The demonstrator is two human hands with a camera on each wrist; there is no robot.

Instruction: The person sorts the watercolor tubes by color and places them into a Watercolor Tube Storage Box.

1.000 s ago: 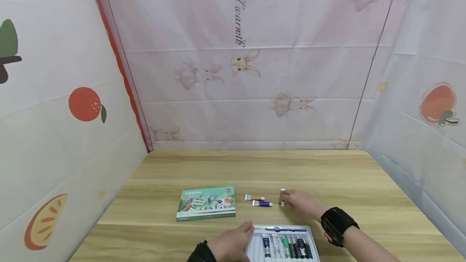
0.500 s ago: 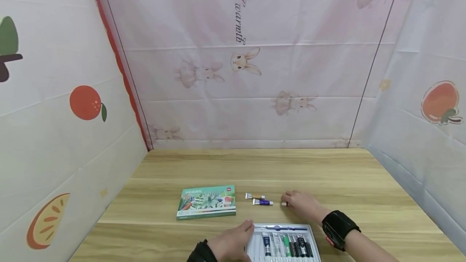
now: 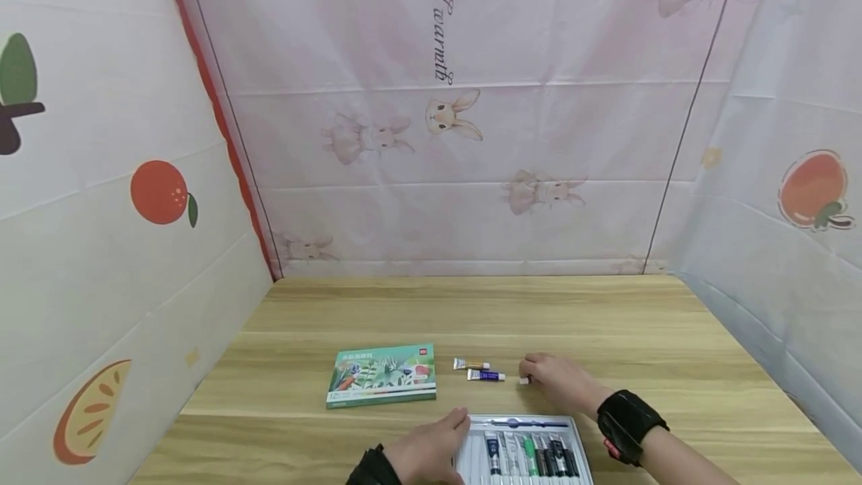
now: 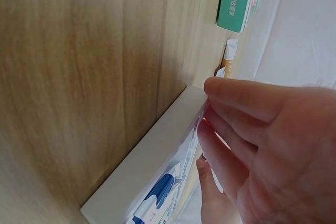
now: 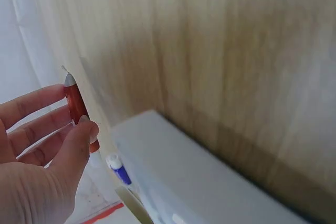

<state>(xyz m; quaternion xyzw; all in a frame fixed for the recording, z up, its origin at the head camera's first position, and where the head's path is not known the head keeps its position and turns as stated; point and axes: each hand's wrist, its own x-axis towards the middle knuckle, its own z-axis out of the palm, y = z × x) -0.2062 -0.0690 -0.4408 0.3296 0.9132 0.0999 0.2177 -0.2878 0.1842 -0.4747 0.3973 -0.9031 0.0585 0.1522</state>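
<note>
In the head view a pale paint tray (image 3: 477,462) lies at the near edge, holding several paint tubes and a dark brush (image 3: 525,424). My left hand (image 3: 431,449) rests at its left side, its nearly straight fingers touching the far left corner. Beyond the tray, my right hand (image 3: 562,382) pinches a small red paint tube (image 5: 77,103) between thumb and fingers, seen best in the right wrist view. From above, most of that tube is hidden and only its pale end shows. To the left lie a yellow paint tube (image 3: 471,364) and a blue one (image 3: 486,376).
A flat green box (image 3: 381,376) with a plant print lies left of the loose tubes on the wooden table (image 3: 323,313). Printed fabric hangs as walls on the left (image 3: 87,275), right (image 3: 761,230) and at the back (image 3: 377,223).
My right hand has turned with the red tube, which stood out beyond the fingers before and is now mostly covered by them. The left hand and tray keep their place.
</note>
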